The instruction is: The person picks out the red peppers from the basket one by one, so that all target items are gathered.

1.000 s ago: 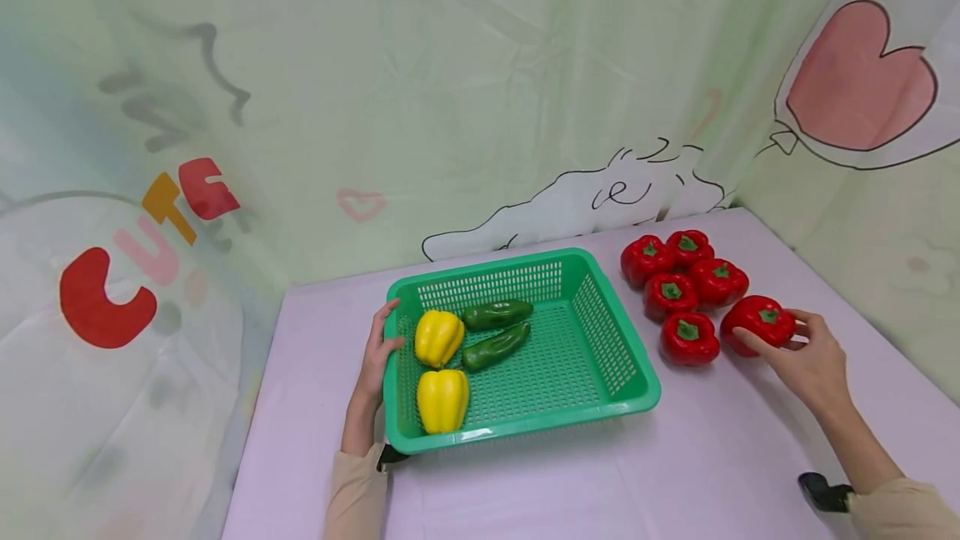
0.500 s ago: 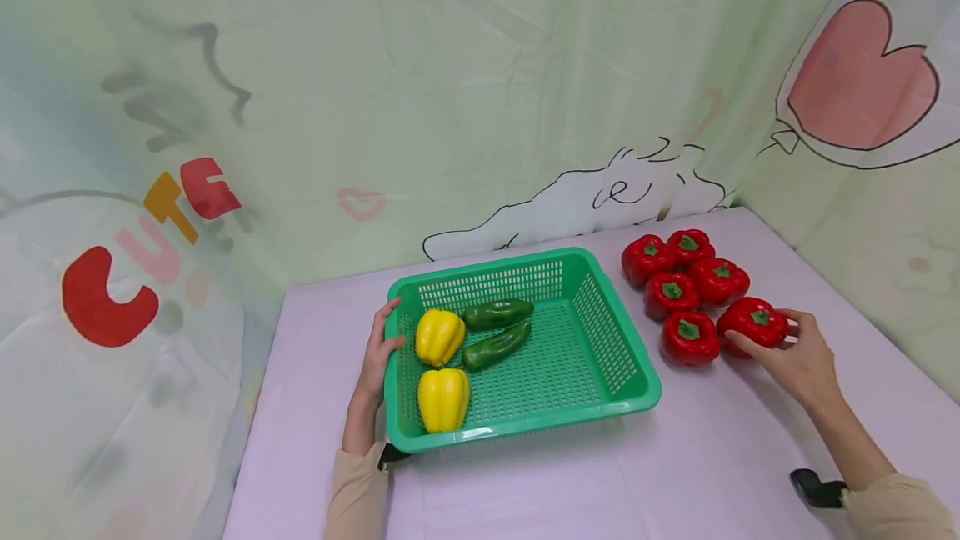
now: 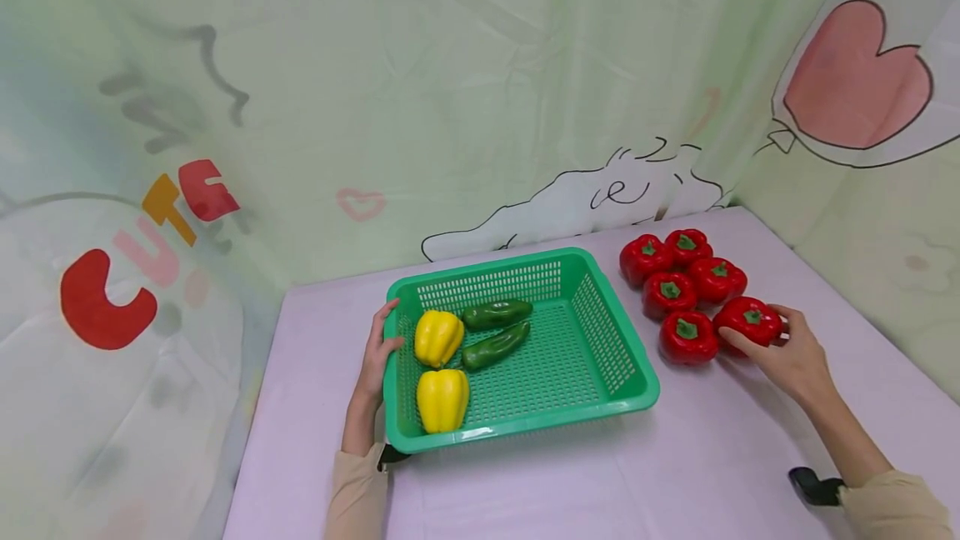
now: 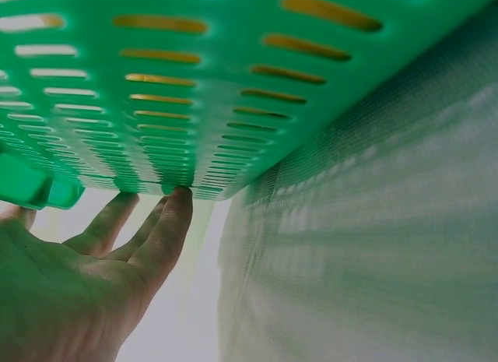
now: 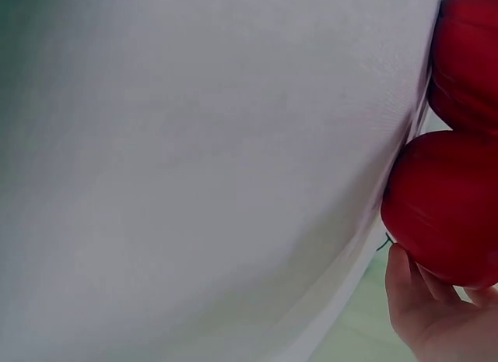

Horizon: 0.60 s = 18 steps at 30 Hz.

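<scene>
My left hand (image 3: pixel 372 365) holds the left side of a green plastic basket (image 3: pixel 525 425), thumb hooked over the rim. From the left wrist view, the fingers (image 4: pixel 167 233) reach along the slotted outer wall. Inside the basket lie two yellow bell peppers (image 3: pixel 442 401) and two long dark green peppers (image 3: pixel 497 347), all toward the left. On the right of the table, my right hand (image 3: pixel 797 357) grips a red bell pepper (image 3: pixel 748 320) between thumb and fingers. The right wrist view shows this red pepper (image 5: pixel 447 210) overlapping a second one (image 5: pixel 471 62).
Several more red bell peppers (image 3: pixel 669 294) cluster just left of the held one, beyond the basket's right side. A pale cloth covers the table (image 3: pixel 525 490). Printed curtains (image 3: pixel 480 107) hang close behind the table and along both sides.
My right hand has moved slightly left with the red bell pepper, bringing it closer to the cluster. The left hand and basket stay in place.
</scene>
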Available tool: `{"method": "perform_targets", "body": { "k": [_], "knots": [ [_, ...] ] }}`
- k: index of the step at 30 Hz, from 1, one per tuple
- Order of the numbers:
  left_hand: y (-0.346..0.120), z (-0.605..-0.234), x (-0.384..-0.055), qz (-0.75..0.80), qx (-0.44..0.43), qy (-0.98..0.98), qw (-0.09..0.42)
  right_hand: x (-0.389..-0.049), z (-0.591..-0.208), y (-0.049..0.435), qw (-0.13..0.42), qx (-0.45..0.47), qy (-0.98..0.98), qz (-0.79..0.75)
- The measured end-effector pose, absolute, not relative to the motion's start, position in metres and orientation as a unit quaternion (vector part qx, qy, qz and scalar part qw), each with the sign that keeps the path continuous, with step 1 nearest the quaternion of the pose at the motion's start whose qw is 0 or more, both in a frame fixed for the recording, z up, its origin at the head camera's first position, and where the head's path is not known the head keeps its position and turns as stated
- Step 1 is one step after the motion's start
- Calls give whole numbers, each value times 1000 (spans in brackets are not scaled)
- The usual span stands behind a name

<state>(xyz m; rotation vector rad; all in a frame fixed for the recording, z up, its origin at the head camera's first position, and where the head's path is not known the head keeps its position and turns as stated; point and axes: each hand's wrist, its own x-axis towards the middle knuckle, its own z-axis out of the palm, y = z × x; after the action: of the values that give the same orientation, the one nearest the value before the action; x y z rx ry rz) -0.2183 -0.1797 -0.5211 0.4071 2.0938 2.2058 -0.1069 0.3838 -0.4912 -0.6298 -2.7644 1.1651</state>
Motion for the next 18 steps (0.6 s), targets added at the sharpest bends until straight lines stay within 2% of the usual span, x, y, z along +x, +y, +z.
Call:
{"method": "perform_targets", "body": {
  "k": [18],
  "knots": [
    [-180,-516,-220,716,137,683,39,-111,-472,390,37,-176,-910,373]
  ]
}}
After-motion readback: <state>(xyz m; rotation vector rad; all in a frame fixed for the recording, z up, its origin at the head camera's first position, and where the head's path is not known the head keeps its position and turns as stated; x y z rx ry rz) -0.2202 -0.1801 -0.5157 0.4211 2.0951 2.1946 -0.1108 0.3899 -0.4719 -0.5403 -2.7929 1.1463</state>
